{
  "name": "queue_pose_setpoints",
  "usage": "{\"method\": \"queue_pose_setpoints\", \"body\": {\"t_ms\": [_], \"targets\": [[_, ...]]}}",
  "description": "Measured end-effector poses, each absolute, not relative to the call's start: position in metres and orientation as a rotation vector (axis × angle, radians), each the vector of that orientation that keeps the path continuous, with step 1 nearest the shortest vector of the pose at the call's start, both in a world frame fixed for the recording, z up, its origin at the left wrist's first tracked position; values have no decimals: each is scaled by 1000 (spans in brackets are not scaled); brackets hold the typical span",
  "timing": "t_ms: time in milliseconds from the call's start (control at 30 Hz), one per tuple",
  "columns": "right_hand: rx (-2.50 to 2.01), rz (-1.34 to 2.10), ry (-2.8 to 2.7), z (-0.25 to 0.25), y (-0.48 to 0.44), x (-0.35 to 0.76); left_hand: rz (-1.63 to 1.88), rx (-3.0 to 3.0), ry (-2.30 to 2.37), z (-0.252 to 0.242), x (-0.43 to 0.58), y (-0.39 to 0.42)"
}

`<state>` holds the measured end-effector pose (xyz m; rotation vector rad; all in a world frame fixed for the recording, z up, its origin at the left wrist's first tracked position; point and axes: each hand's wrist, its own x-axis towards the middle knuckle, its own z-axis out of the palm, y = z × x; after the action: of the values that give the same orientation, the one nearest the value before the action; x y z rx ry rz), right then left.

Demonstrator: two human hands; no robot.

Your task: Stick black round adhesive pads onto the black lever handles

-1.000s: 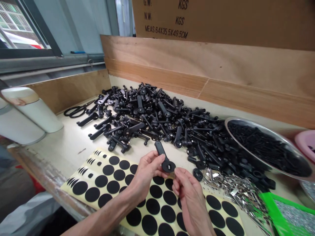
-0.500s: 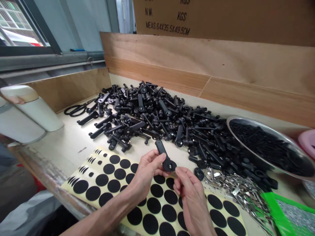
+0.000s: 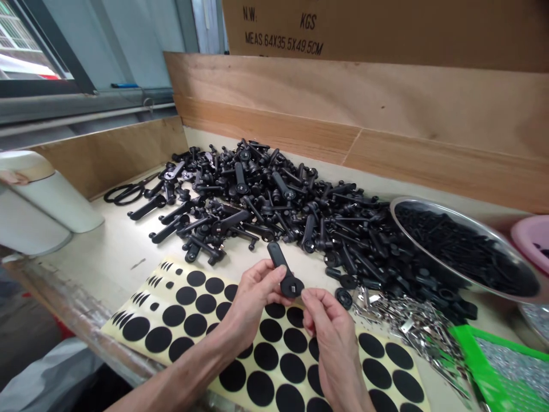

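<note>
The left hand (image 3: 253,303) pinches a black plastic handle (image 3: 278,260), its long axis pointing away toward the pile of matching handles (image 3: 266,194); the right hand (image 3: 337,343), fingertips nearly closed, sits just beside the handle's round end (whether it holds anything is hidden).

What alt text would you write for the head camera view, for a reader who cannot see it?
The left hand holds a black handle, the right hand at its round end, above a sheet of black round stickers. Behind lies a heap of black handles beside a steel bowl.
</note>
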<state>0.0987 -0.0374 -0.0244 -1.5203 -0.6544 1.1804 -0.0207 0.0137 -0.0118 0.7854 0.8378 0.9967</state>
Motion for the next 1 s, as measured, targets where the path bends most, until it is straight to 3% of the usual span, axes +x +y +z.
{"method": "queue_pose_setpoints", "body": {"t_ms": [533,833,933,1000], "targets": [[-1579,923,-955,-25,-38,103,997,835,785,-9,-21,12],[-1909,-142,-1733,-33,-43,107,1050,943,896,-8,-16,7],[-1969,-225,-1831,-38,-40,116,1058,955,867,-5,-13,4],[-1897,-54,-1816,-37,-35,124,1058,932,856,-3,-14,4]]}}
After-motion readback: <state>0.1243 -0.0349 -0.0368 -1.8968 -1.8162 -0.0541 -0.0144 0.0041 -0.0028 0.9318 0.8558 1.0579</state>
